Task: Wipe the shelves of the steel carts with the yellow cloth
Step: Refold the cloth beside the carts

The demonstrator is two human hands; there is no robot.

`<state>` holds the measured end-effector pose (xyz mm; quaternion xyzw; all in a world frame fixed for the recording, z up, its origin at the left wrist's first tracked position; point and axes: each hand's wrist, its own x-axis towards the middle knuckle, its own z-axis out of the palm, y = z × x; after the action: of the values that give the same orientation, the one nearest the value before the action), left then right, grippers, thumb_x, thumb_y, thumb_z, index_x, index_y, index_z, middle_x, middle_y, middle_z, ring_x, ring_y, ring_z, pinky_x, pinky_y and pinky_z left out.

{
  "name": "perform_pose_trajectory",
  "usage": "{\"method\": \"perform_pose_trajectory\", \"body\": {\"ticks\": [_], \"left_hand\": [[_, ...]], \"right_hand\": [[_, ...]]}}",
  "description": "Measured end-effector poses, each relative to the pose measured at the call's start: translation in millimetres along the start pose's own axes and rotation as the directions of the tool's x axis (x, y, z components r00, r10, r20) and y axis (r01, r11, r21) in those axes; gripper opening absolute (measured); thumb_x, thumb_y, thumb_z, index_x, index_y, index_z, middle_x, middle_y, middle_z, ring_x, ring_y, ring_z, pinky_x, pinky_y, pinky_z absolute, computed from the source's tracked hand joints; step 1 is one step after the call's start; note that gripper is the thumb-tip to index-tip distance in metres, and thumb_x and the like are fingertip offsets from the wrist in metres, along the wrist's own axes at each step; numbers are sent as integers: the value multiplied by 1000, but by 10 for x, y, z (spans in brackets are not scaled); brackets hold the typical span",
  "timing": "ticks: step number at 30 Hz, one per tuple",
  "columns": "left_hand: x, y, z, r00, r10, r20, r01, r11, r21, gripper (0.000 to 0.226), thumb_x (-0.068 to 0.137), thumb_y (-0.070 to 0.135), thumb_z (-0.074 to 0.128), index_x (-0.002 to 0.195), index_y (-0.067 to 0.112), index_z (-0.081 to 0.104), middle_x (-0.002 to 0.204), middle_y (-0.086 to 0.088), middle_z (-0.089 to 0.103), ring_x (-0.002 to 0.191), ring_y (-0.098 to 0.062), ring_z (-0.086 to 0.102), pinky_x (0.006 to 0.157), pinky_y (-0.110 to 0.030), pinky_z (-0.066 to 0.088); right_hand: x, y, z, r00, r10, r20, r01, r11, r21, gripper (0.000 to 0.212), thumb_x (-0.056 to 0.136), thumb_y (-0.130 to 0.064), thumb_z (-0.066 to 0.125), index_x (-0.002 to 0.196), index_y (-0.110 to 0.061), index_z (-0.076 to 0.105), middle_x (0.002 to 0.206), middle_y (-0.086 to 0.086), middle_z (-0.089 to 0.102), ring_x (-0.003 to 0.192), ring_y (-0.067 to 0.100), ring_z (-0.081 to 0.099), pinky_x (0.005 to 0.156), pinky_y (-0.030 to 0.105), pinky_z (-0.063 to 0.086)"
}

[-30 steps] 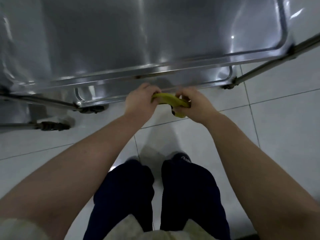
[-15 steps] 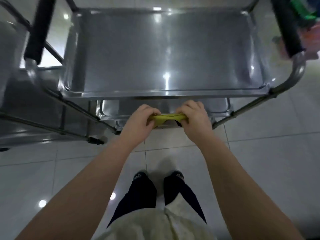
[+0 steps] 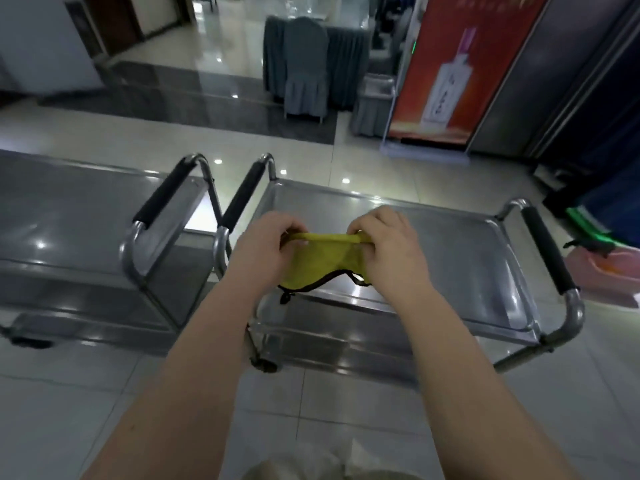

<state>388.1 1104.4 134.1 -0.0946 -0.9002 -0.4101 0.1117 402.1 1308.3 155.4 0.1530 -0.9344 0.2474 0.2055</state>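
A: And the view swings up! A second ago we were staring straight down at a low shelf and the floor. Now the whole hall is in shot, with a covered chair (image 3: 304, 64) at top centre and a red banner (image 3: 446, 64) in the upper right.

B: The hands have risen with it. The left hand (image 3: 266, 247) and right hand (image 3: 391, 251) sit mid-frame in front of the top shelf (image 3: 467, 265) of the nearer cart. They're no longer down by its lower shelf (image 3: 311, 341).

A: And the yellow cloth (image 3: 322, 265)?

B: It's strung between them at centre frame, over the near left part of that top shelf. Both hands are clamped on it, fingers curled round the upper edge, one at each end. A second ago it was a tight little twist. Now it's pulled wider, with a panel and its dark hem hanging below the knuckles.

A: Is it touching the steel?

B: I can't tell from this angle. The hem hangs right at the shelf's front rim.

A: So what does that mean for the job?

B: My read is that the person is opening out the cloth and the top shelf is next. No stroke is laid on it yet. The second cart (image 3: 69, 209), at the left of the frame, stands just beside this one, and nobody's touching it.
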Motion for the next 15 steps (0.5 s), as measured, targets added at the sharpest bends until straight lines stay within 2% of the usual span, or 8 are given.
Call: {"method": "perform_pose_trajectory", "body": {"ticks": [2, 4, 8, 10, 12, 15], "left_hand": [[14, -79, -283, 996, -28, -86, 30, 999, 22, 21, 87, 22, 66, 88, 43, 60, 91, 24, 54, 88, -2, 54, 80, -20, 43], [55, -186, -580, 989, -14, -147, 24, 998, 64, 23, 87, 21, 66, 88, 43, 60, 89, 26, 54, 85, 1, 52, 76, -17, 40], [205, -440, -1199, 977, -26, -210, 49, 993, 104, 20, 86, 19, 68, 89, 39, 64, 94, 15, 59, 88, -6, 55, 73, -12, 37], [265, -548, -1470, 969, -24, -247, 55, 991, 121, 22, 86, 17, 67, 89, 38, 63, 96, 12, 60, 89, -9, 56, 74, -18, 39], [306, -640, -1699, 954, -46, -297, 94, 984, 152, 23, 86, 18, 66, 90, 40, 63, 98, 11, 61, 90, -9, 55, 77, -23, 40], [364, -781, -1991, 922, -67, -382, 163, 961, 225, 21, 86, 17, 65, 92, 37, 64, 97, 11, 61, 90, -8, 52, 74, -23, 38]], "right_hand": [[206, -266, 91, 999, -44, -28, 45, 999, 28, 28, 72, -5, 48, 88, -14, 69, 92, 6, 57, 89, 30, 49, 75, 41, 43], [420, -506, 214, 996, -76, -41, 78, 995, 66, 26, 75, -1, 51, 88, -15, 69, 92, 5, 56, 89, 28, 48, 76, 41, 42], [861, -923, 503, 988, -146, -41, 151, 975, 166, 29, 79, 5, 59, 96, -17, 69, 97, 1, 56, 96, 21, 47, 84, 34, 40], [1067, -1130, 635, 982, -185, -25, 187, 962, 200, 32, 83, 2, 60, 106, -19, 67, 104, -2, 55, 102, 18, 47, 89, 32, 39], [1273, -1310, 746, 975, -220, -11, 217, 951, 220, 31, 85, 1, 61, 107, -20, 64, 106, -4, 54, 105, 17, 46, 93, 32, 40], [1604, -1540, 871, 948, -319, 22, 304, 920, 247, 25, 84, 1, 59, 99, -18, 63, 101, -3, 55, 100, 18, 48, 90, 38, 42]]}}
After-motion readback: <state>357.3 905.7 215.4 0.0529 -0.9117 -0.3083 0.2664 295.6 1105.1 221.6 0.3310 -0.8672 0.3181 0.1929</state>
